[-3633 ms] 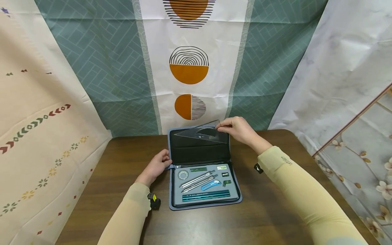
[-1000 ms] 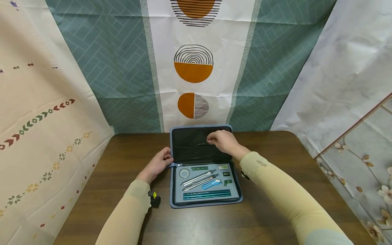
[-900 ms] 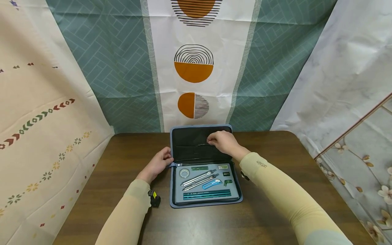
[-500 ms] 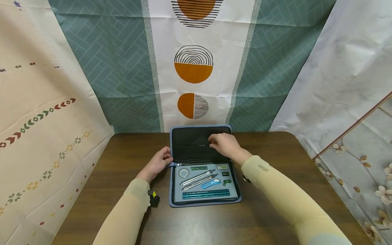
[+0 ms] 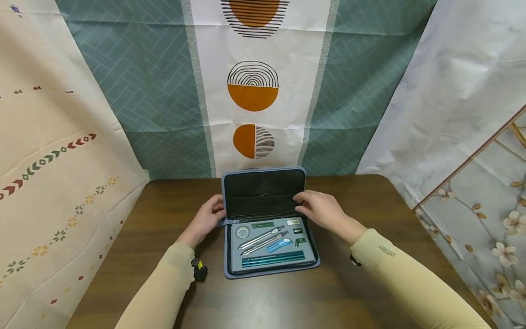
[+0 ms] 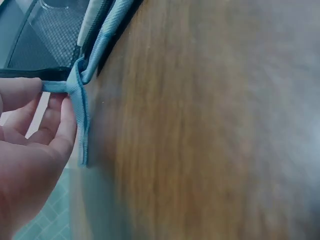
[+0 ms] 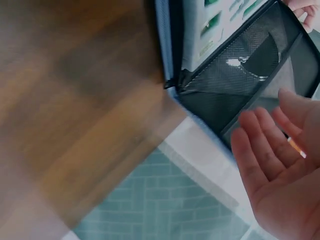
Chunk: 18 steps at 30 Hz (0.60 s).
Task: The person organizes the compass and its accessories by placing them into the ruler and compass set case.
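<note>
A blue zip-up geometry case (image 5: 273, 274) lies unfolded on the table, its black-lined lid (image 5: 242, 183) raised at the back. My left hand (image 5: 207, 217) pinches the lid's left edge; in the left wrist view, a blue strap (image 6: 79, 110) hangs by its fingers. At the lid's right edge, my right hand (image 5: 320, 208) has relaxed fingers and holds nothing visible. A clear set square (image 7: 272, 90) sits in the lid's mesh pocket (image 7: 220, 82), its top corner standing out. The grey insert (image 5: 236, 265) bears compasses (image 5: 260, 238), a blue cutter knife (image 5: 279, 245) and teal pencils (image 5: 273, 259).
A round pale disc (image 5: 242, 232), a green lead case (image 5: 263, 225), an eraser (image 5: 293, 222) and small green pieces share the insert. The brown wooden table (image 5: 263, 301) extends around the case. Patterned cloth (image 5: 164, 91) hangs directly behind.
The set square, held over the lid in the earliest frame, is now in the pocket. My right hand has let go and moved right and down to the lid's edge. The left stays.
</note>
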Available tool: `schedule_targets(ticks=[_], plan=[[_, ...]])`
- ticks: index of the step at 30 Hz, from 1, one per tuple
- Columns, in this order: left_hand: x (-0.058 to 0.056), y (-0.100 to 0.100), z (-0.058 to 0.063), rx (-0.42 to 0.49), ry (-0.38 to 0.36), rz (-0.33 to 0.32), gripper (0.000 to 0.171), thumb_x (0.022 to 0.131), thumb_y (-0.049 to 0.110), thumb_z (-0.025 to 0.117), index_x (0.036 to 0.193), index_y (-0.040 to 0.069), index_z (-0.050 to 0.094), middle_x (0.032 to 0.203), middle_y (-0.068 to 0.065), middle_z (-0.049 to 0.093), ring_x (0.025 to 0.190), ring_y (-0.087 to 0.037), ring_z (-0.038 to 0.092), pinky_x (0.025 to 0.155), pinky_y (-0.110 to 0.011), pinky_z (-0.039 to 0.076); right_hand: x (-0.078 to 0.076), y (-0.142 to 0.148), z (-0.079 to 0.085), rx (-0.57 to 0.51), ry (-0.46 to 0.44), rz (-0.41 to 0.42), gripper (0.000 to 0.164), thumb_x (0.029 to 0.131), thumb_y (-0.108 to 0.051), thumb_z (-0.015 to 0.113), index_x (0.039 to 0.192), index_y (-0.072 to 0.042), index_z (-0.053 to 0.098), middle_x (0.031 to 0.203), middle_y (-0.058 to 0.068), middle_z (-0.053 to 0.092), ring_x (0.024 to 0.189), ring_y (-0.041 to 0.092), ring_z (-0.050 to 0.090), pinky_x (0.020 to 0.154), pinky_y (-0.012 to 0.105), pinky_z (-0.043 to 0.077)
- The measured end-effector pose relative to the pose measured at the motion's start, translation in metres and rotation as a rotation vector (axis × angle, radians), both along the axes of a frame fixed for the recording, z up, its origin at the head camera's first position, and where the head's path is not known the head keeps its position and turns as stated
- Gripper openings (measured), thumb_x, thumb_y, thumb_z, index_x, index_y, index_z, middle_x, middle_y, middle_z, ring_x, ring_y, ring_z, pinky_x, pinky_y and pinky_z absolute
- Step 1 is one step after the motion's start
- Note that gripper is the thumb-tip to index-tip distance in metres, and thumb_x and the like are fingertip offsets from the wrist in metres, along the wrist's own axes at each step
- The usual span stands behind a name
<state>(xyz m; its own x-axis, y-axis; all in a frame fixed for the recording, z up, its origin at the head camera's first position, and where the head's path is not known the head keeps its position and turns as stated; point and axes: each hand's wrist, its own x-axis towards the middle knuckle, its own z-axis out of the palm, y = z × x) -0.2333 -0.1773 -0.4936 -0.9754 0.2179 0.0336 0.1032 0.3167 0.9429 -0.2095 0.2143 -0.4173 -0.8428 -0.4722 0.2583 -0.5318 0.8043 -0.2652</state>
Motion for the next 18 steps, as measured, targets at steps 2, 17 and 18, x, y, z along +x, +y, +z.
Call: schedule_targets(ticks=[2, 17, 18], plan=[[0.004, -0.002, 0.003, 0.005, 0.023, -0.004, 0.030, 0.113, 0.004, 0.058, 0.141, 0.015, 0.063, 0.131, -0.014, 0.074, 0.125, -0.034, 0.060, 0.107, -0.054, 0.043, 0.008, 0.007, -0.001, -0.010, -0.025, 0.003, 0.031, 0.101, -0.019, 0.083, 0.130, -0.008, 0.078, 0.115, 0.006, 0.078, 0.097, 0.022, 0.073, 0.088, 0.047, 0.061], [0.039, -0.002, 0.032, -0.087, 0.154, -0.102, 0.043, 0.113, -0.002, 0.048, 0.147, 0.016, 0.069, 0.141, -0.008, 0.072, 0.135, -0.031, 0.063, 0.116, -0.063, 0.044, 0.051, 0.055, -0.022, -0.018, -0.051, -0.038, 0.022, 0.099, -0.018, 0.085, 0.119, -0.012, 0.081, 0.106, -0.001, 0.078, 0.089, 0.016, 0.072, 0.081, 0.045, 0.061], [0.042, -0.002, 0.033, -0.118, 0.166, -0.111, 0.045, 0.113, -0.003, 0.047, 0.147, 0.017, 0.070, 0.141, -0.007, 0.072, 0.133, -0.032, 0.064, 0.116, -0.063, 0.044, 0.053, 0.057, -0.023, -0.022, -0.054, -0.041, 0.022, 0.099, -0.018, 0.085, 0.119, -0.011, 0.081, 0.106, -0.001, 0.078, 0.089, 0.016, 0.072, 0.081, 0.045, 0.061]])
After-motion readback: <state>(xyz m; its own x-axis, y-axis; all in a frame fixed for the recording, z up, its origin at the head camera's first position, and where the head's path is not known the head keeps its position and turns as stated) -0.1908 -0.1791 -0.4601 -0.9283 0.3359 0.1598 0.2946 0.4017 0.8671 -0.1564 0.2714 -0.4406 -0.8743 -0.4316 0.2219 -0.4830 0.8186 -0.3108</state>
